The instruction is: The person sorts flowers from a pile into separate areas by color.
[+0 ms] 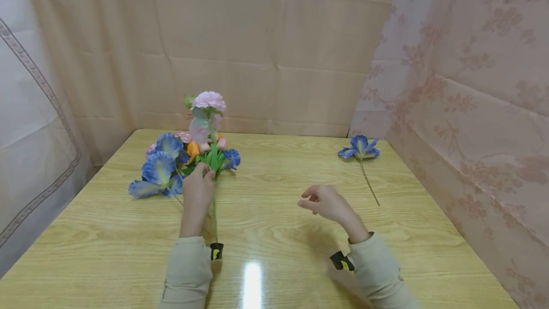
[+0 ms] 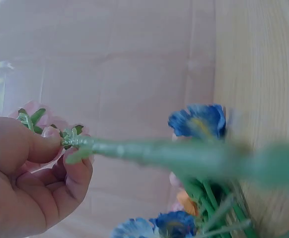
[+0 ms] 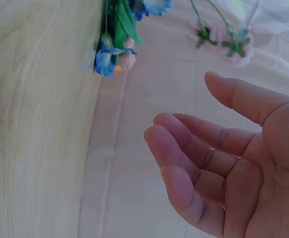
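My left hand point(image 1: 199, 192) pinches the green stem point(image 2: 134, 149) of an artificial pink flower point(image 1: 209, 101) between thumb and fingers. The flower stands upright above a cluster of other artificial flowers on the left of the table. In that cluster are blue flowers point(image 1: 158, 169), an orange tulip point(image 1: 193, 149) and pale pink tulips point(image 1: 221, 144). My right hand point(image 1: 328, 202) hovers over the middle right of the table, fingers loosely curled and holding nothing. Its palm and parted thumb show in the right wrist view.
A single blue flower point(image 1: 360, 147) lies at the table's back right, its stem point(image 1: 370, 182) toward me. The wooden table point(image 1: 274, 175) meets a beige curtain point(image 1: 257, 51) behind and a patterned pink cloth point(image 1: 480, 108) on the right. White cloth point(image 1: 34, 108) hangs at the left.
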Demonstrator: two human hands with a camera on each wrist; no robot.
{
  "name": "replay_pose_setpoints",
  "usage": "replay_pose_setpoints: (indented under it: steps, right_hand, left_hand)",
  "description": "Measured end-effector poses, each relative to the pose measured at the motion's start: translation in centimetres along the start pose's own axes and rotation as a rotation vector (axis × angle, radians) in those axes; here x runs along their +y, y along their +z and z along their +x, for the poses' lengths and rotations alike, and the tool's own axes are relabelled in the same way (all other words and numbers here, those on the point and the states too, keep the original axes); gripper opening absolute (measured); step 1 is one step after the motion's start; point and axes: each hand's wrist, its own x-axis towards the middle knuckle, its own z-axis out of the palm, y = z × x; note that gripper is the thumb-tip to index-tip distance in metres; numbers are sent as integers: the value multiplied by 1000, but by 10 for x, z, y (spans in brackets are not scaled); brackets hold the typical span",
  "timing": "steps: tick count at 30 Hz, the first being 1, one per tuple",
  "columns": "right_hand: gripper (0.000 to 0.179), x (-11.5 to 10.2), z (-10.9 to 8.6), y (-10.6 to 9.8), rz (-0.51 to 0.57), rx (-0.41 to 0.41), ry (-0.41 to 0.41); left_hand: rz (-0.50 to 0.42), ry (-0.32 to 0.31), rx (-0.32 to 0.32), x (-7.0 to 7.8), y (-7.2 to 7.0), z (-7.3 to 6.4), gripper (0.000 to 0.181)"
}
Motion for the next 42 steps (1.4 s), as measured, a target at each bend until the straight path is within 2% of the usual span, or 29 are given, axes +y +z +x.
replay_pose_setpoints:
  steps: [2,7,14,17,27,36,42]
  right_hand:
    - [33,-1,1,3,-3,-10,-13]
    - [33,-5,3,9,-17,-26,-34]
    - [33,-12,4,16,-29,-47,-65]
    - [33,-14,4,18,-22,-60,-73]
    - [30,-21,8,30,-73,-39,-131]
    - [33,-24,13,44,2,-24,-207]
    - [32,-26,16,57,69,29,-266]
  left_hand:
    - [-10,38,13,2,2,0,10]
    - [-20,82,-12,11,6,-3,13]
    - [-103,121,-26,26,12,-8,14]
    - [-129,165,-25,30,14,-9,14]
    - [-137,278,-36,45,27,-17,13]
    - [-199,332,-89,58,40,-25,12]
    - [-243,389,-73,64,44,-29,15]
